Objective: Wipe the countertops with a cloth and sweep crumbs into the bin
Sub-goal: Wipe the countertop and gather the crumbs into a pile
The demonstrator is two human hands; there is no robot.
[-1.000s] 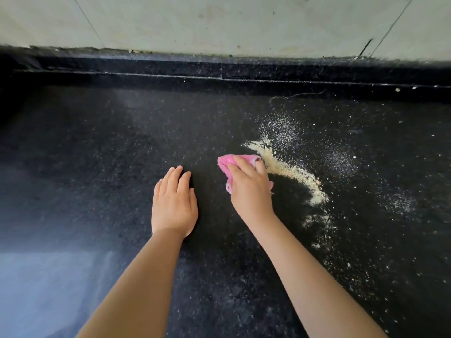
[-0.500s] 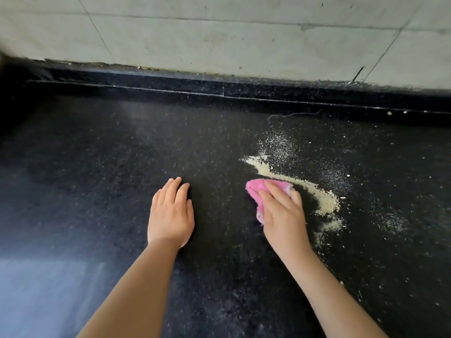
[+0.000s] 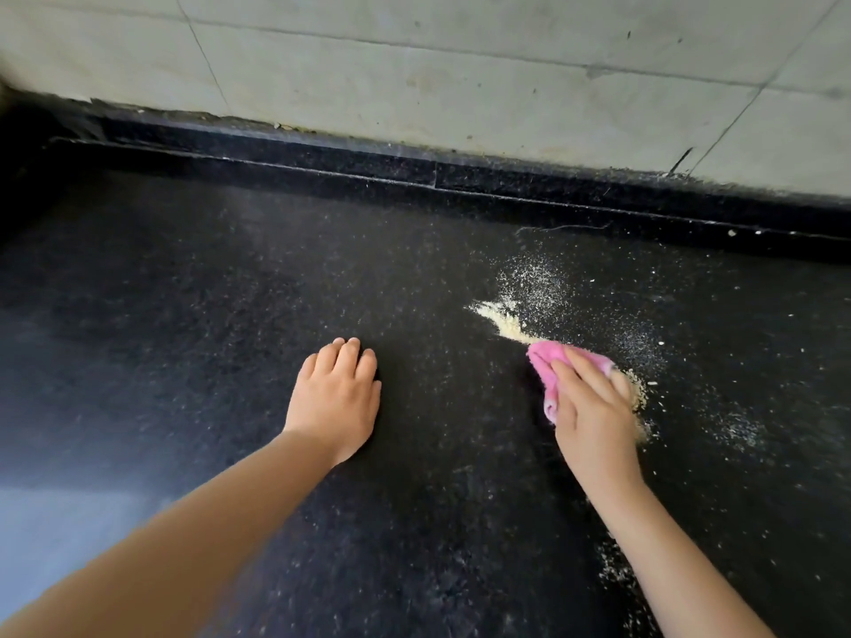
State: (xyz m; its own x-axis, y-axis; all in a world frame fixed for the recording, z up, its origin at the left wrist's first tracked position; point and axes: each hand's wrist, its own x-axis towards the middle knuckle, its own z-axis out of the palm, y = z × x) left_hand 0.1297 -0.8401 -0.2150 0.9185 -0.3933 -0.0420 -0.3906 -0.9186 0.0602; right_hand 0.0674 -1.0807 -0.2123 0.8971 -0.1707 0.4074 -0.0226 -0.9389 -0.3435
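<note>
Pale crumbs (image 3: 506,322) ring pink cloth (image 3: 548,356) under right hand (image 3: 594,416).

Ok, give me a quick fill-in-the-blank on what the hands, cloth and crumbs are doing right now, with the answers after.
1. The right hand presses a cloth whose colour is ____.
2. The left hand rests flat on the black ____, holding nothing.
3. The pale crumbs lie on the ____ side of the left hand.
4. Behind the countertop rises a tiled ____.

Missing words: pink; countertop; right; wall
</note>
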